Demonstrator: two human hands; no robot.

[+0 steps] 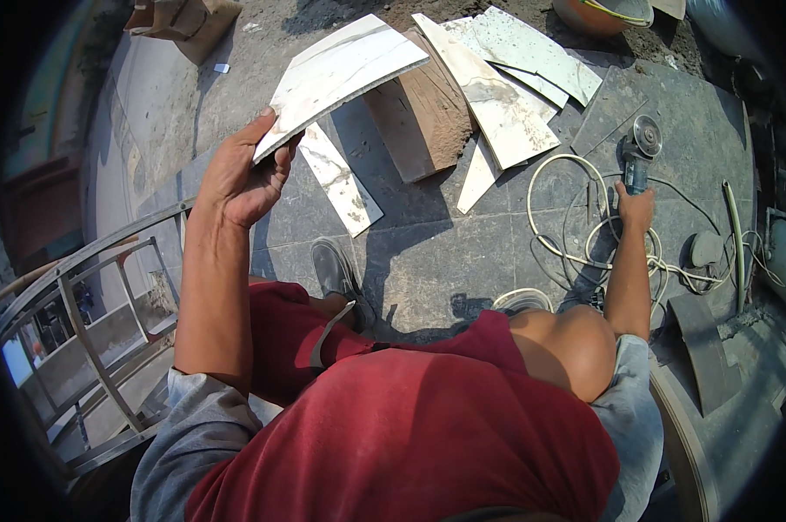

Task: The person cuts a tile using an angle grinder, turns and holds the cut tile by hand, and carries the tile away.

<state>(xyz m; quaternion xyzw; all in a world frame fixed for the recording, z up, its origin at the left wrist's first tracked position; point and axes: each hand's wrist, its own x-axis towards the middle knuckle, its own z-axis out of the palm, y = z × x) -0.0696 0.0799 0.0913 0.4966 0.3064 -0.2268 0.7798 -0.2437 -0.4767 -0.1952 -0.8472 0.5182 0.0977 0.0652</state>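
Note:
My left hand (252,170) grips the near corner of a white marble-look tile (345,70), thumb on top and fingers underneath. The tile is raised and tilted, its far part above a brown block (423,113) on the floor. On the right, my right hand (635,207) is wrapped round the body of an angle grinder (638,165). Its round cutting disc (647,135) points away from me; whether it spins cannot be told. Below the raised tile, a narrow tile strip (339,183) lies on the floor.
Several cut tile pieces (497,104) lie overlapping beyond the block. A pale cable (536,209) loops over the floor beside my right arm. A metal frame (97,348) stands at my left. An orange bucket (595,17) is at the far right, and a cardboard box (184,26) at the far left.

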